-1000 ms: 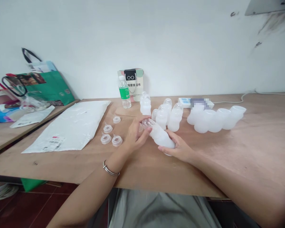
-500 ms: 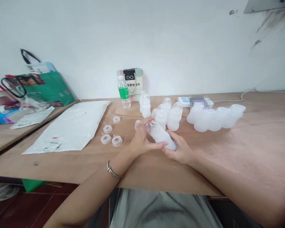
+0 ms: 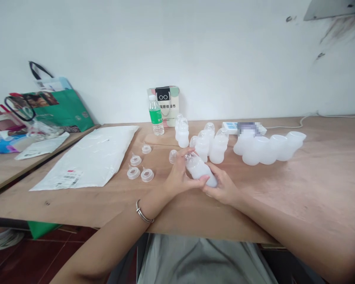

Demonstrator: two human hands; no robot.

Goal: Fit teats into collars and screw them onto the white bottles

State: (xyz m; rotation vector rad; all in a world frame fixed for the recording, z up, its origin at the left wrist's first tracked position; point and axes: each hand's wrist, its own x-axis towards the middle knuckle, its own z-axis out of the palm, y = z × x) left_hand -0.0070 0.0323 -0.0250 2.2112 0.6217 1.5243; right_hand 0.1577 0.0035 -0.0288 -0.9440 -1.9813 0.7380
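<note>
Both of my hands are closed on a white, frosted baby bottle [image 3: 199, 169], tilted with its clear top end up and to the left. My left hand [image 3: 182, 175] grips the top end and lays its thumb along the body. Around the lower end, my right hand [image 3: 223, 185] is wrapped. A small clear dome cap [image 3: 173, 156] stands on the table just left of my left hand. Behind the held bottle are several capped baby bottles [image 3: 219, 146]. Farther left sit several clear nipples in collar rings [image 3: 147, 174].
Several uncapped white bottles [image 3: 268, 150] stand at the right. A white mailing bag [image 3: 91, 157] lies at the left. A water bottle [image 3: 156, 116] and a paper bag [image 3: 174, 106] stand by the wall, near a blurred white box [image 3: 230, 127]. A green bag [image 3: 73, 108] leans at far left.
Both hands keep hold of the baby bottle; its clear end has shifted slightly and my left fingers have closed further over it. The whole view has moved a little.
</note>
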